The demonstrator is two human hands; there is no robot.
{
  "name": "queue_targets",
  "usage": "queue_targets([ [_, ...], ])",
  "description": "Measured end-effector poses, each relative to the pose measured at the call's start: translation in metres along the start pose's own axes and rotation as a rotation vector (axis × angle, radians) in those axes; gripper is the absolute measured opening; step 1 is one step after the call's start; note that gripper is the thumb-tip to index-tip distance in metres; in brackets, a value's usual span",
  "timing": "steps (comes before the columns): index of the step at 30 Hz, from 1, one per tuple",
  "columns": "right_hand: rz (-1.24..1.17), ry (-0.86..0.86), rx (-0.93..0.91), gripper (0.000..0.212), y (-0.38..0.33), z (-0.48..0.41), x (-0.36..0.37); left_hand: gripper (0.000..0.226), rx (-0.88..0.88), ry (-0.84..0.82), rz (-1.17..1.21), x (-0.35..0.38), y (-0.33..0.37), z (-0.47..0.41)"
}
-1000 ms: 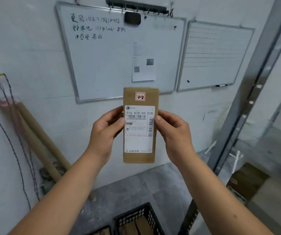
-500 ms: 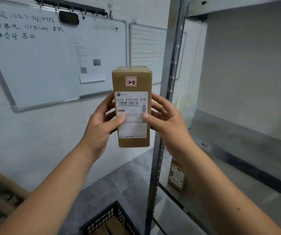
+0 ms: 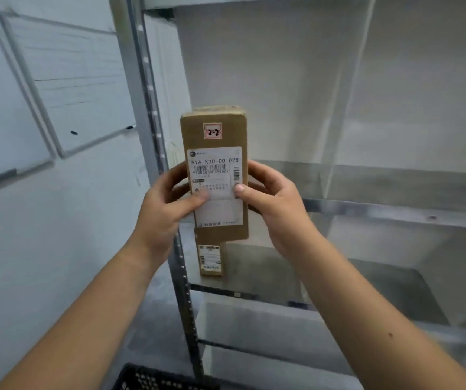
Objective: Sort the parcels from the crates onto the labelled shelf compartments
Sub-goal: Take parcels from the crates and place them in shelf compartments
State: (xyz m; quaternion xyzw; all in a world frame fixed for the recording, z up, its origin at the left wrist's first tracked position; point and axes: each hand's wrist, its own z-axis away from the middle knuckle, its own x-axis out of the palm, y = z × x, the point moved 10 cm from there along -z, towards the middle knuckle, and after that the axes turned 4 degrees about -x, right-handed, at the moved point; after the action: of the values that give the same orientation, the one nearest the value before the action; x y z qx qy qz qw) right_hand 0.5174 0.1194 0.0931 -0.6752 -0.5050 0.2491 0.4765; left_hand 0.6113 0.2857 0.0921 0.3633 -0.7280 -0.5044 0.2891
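**Two hands are holding a brown parcel up in front of the shelf**

Both arms are reaching up and forward. The left hand (image 3: 167, 209) is gripping the left side of the brown parcel (image 3: 215, 175), and its thumb is pressing on the white label (image 3: 217, 164). The right hand (image 3: 274, 204) is gripping the right side, with its thumb on the label too and its fingers curling round the back. The parcel is standing upright in the air between the two hands. A small sticker (image 3: 212, 131) near its top is showing "2-2".

The parcel is sitting just right of the metal post (image 3: 153, 136) at the left edge of the shelf. The front edge of a shelf board (image 3: 395, 212) is running off to the right from behind the right hand. Above that board, a wide compartment is opening up to the right of the parcel. On the board below, a smaller parcel (image 3: 210, 258) is standing upright close to the post. A black crate (image 3: 155, 380) is sitting low down under the arms. A whiteboard (image 3: 65, 80) is hanging on the wall to the left of the post.
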Motion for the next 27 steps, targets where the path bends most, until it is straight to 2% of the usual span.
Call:
queue_targets([
  [6, 0.178, 0.259, -0.005, 0.052, -0.030, 0.078, -0.071, 0.065, -0.086, -0.212, 0.130, 0.082, -0.022, 0.025],
  [14, 0.239, 0.418, 0.036, 0.050, -0.071, 0.189, -0.166, 0.068, -0.141, -0.349, 0.139, 0.204, -0.026, 0.098],
  [20, 0.253, 0.434, 0.134, 0.054, -0.055, 0.256, -0.231, 0.061, -0.211, -0.320, 0.057, 0.267, -0.062, 0.151],
  [27, 0.396, 0.392, 0.220, 0.063, 0.003, 0.302, -0.280, 0.060, -0.307, -0.214, -0.131, 0.305, -0.132, 0.202],
])
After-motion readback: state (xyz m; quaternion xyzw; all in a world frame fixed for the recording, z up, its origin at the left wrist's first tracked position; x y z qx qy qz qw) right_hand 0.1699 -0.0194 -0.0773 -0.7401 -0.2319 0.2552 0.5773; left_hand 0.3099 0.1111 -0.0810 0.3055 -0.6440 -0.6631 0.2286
